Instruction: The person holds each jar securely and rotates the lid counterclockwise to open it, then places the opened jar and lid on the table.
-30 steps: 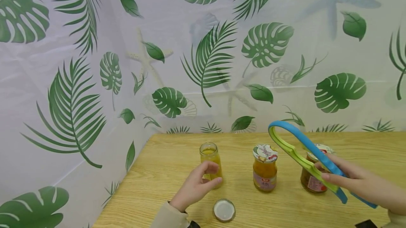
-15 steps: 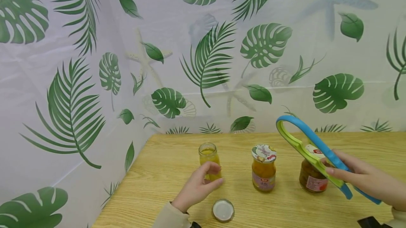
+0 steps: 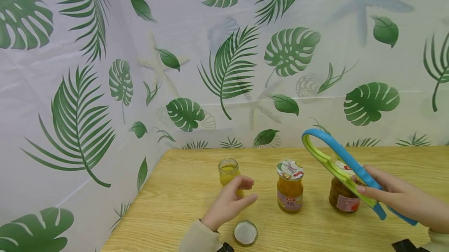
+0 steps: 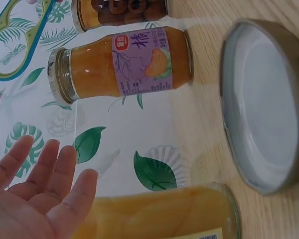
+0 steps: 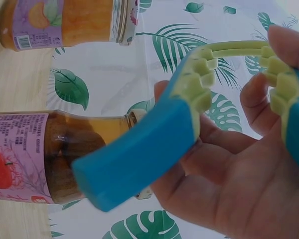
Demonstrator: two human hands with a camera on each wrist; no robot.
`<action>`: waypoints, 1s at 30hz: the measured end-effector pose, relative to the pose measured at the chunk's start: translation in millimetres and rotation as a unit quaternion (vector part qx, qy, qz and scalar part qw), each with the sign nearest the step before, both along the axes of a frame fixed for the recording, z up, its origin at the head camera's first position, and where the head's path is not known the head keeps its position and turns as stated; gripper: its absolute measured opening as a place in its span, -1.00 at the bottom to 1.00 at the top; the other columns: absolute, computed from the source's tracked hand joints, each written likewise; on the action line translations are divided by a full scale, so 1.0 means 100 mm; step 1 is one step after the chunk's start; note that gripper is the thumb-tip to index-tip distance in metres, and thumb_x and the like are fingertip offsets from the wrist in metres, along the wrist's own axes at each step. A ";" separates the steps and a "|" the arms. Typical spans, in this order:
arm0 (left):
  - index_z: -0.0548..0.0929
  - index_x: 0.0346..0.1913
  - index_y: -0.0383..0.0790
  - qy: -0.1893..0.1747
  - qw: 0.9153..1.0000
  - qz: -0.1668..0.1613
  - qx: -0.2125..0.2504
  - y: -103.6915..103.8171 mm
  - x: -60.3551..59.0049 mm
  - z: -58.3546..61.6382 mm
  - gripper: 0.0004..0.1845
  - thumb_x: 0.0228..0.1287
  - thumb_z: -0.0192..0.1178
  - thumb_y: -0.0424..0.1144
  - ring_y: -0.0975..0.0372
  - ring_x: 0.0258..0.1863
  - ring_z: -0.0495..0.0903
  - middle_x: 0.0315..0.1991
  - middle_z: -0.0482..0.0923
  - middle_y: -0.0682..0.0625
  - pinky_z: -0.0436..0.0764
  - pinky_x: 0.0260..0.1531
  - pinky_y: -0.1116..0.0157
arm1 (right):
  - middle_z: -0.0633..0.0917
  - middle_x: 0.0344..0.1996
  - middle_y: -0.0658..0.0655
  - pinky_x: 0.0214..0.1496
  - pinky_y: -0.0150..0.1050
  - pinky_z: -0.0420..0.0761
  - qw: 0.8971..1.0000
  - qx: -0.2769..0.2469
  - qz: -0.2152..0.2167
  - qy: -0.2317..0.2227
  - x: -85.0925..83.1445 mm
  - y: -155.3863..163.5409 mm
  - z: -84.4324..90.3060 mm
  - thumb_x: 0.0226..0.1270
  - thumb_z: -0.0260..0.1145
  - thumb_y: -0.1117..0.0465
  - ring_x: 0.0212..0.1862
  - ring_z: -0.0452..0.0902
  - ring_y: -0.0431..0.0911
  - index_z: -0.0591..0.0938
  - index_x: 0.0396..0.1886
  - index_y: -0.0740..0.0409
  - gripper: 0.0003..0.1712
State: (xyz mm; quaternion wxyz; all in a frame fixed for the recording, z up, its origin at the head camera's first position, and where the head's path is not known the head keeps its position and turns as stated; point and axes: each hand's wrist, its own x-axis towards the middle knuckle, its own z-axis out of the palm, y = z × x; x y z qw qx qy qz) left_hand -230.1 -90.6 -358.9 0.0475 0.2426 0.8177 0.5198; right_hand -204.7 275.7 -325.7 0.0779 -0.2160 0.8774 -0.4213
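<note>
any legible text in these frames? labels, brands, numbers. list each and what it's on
"橘": purple label of the middle orange jar, large character beside a picture of an orange segment.
Small red brand badge on that label: too small to read.
Barcode and fine print on the orange jar in the right wrist view: blurred.
Label of the dark jar: lines of print, unreadable.
Jar opener, loose lid, open jar: no legible text.

The left hand [image 3: 229, 204] moves away from the open jar [image 3: 228, 171]: earlier its fingers curl around the jar's lower body, now they are relaxed, apart from the glass and shifted right toward the middle jar [image 3: 289, 186]. The right hand [image 3: 403, 201] shifts the jar opener [image 3: 345, 170] slightly: its loop sits higher than one second ago and now overlaps the lid of the dark jar [image 3: 343, 196].
</note>
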 end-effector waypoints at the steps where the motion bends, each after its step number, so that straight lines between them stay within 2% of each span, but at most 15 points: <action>1: 0.40 0.04 -0.16 0.002 1.000 0.001 -0.001 0.02 0.00 0.00 -0.64 0.22 0.10 -0.13 0.18 0.01 0.37 -0.02 0.41 0.03 0.43 -0.11 0.17 | 0.38 -0.07 0.32 -0.38 -0.15 0.36 1.000 0.000 0.000 0.003 0.00 -0.01 0.00 0.39 -0.06 0.23 -0.23 0.35 -0.32 0.23 0.04 0.31 -0.68; 3: 0.41 0.03 -0.16 0.009 1.000 0.004 -0.003 0.07 -0.01 0.00 -0.65 0.22 0.11 -0.13 0.18 0.00 0.37 -0.03 0.42 0.03 0.43 -0.12 0.17 | 0.37 -0.14 0.24 -0.39 -0.16 0.34 1.000 0.001 -0.006 0.004 0.02 -0.02 0.01 0.40 -0.06 0.22 -0.24 0.31 -0.26 0.23 0.06 0.30 -0.67; 5: 0.41 0.03 -0.16 0.020 1.000 0.009 -0.007 0.11 -0.02 -0.01 -0.65 0.21 0.12 -0.13 0.19 0.00 0.38 -0.03 0.42 0.03 0.44 -0.14 0.17 | 0.36 -0.07 0.29 -0.36 -0.14 0.36 1.000 0.009 -0.020 0.000 0.03 -0.03 0.02 0.39 -0.05 0.17 -0.17 0.30 -0.21 0.17 0.17 0.30 -0.55; 6: 0.42 0.03 -0.16 0.025 1.000 0.011 -0.010 0.13 -0.02 -0.01 -0.64 0.21 0.12 -0.12 0.19 -0.01 0.38 -0.04 0.43 0.04 0.44 -0.14 0.17 | 0.36 -0.10 0.28 -0.37 -0.15 0.34 1.000 0.009 -0.024 -0.002 0.03 -0.04 0.02 0.39 -0.04 0.16 -0.19 0.29 -0.16 0.19 0.15 0.29 -0.56; 10: 0.42 0.02 -0.17 0.037 0.999 0.021 -0.017 0.20 -0.05 -0.03 -0.62 0.20 0.11 -0.08 0.19 -0.01 0.38 -0.04 0.42 0.03 0.44 -0.14 0.18 | 0.27 0.09 0.47 -0.30 -0.09 0.40 1.000 0.001 -0.016 -0.013 0.02 -0.03 0.02 0.39 -0.05 0.16 0.02 0.32 -0.03 0.12 0.20 0.35 -0.50; 12: 0.41 0.02 -0.18 0.041 0.999 0.025 -0.020 0.23 -0.06 -0.04 -0.62 0.20 0.11 -0.08 0.19 -0.01 0.38 -0.04 0.42 0.03 0.44 -0.14 0.20 | 0.28 0.08 0.53 -0.29 -0.08 0.42 1.000 -0.004 -0.006 -0.013 0.02 -0.03 0.01 0.40 -0.07 0.19 0.07 0.33 0.05 0.09 0.22 0.38 -0.49; 14: 0.41 0.02 -0.18 0.044 0.998 0.027 -0.020 0.27 -0.07 -0.05 -0.62 0.20 0.12 -0.09 0.19 -0.01 0.38 -0.04 0.42 0.03 0.44 -0.15 0.23 | 0.20 0.13 0.56 -0.24 -0.04 0.44 1.000 0.003 -0.010 -0.016 0.03 -0.03 0.01 0.40 -0.07 0.19 0.12 0.25 0.14 -0.09 0.31 0.41 -0.35; 16: 0.41 0.02 -0.19 0.047 0.998 0.030 -0.020 0.30 -0.08 -0.05 -0.62 0.20 0.12 -0.09 0.19 -0.01 0.38 -0.04 0.42 0.03 0.44 -0.16 0.25 | 0.17 0.15 0.57 -0.23 0.00 0.44 1.000 0.011 -0.017 -0.018 0.04 -0.03 0.01 0.40 -0.07 0.16 0.12 0.19 0.30 -0.18 0.32 0.42 -0.29; 17: 0.41 0.02 -0.20 0.046 0.998 0.032 -0.019 0.31 -0.09 -0.05 -0.62 0.20 0.13 -0.10 0.19 -0.01 0.38 -0.04 0.42 0.02 0.44 -0.16 0.25 | 0.18 0.15 0.56 -0.24 0.01 0.43 1.000 0.013 -0.019 -0.015 0.04 -0.04 0.01 0.40 -0.07 0.16 0.09 0.18 0.36 -0.16 0.32 0.41 -0.29; 21: 0.40 0.03 -0.22 0.041 0.998 0.042 -0.011 0.38 -0.12 -0.06 -0.60 0.19 0.14 -0.10 0.18 -0.01 0.38 -0.04 0.42 0.01 0.43 -0.14 0.24 | 0.23 0.14 0.43 -0.28 -0.06 0.39 0.999 0.017 -0.028 -0.003 0.05 -0.08 0.02 0.38 -0.03 0.13 -0.01 0.27 0.12 -0.02 0.32 0.30 -0.36; 24: 0.39 0.03 -0.25 0.035 0.998 0.051 -0.004 0.44 -0.15 -0.08 -0.59 0.17 0.15 -0.11 0.15 -0.02 0.38 -0.04 0.41 -0.02 0.43 -0.14 0.22 | 0.24 0.13 0.35 -0.29 -0.09 0.37 1.000 0.015 -0.026 0.002 0.05 -0.09 0.02 0.37 -0.01 0.13 -0.04 0.26 -0.03 0.03 0.31 0.26 -0.38; 27: 0.39 0.03 -0.26 0.030 0.998 0.063 0.005 0.52 -0.18 -0.09 -0.57 0.15 0.17 -0.13 0.13 -0.02 0.38 -0.03 0.41 -0.04 0.44 -0.14 0.21 | 0.29 0.02 0.32 -0.35 -0.16 0.35 1.000 0.004 -0.010 0.013 0.04 -0.09 0.02 0.38 -0.02 0.17 -0.12 0.27 -0.13 0.19 0.18 0.25 -0.56; 30: 0.39 0.02 -0.25 0.018 0.997 0.076 0.017 0.60 -0.21 -0.09 -0.56 0.13 0.19 -0.13 0.11 -0.01 0.38 -0.04 0.40 -0.05 0.44 -0.12 0.19 | 0.32 -0.15 0.25 -0.44 -0.22 0.32 1.000 -0.007 0.006 0.022 0.04 -0.09 0.02 0.38 -0.03 0.19 -0.24 0.27 -0.18 0.29 -0.04 0.20 -0.76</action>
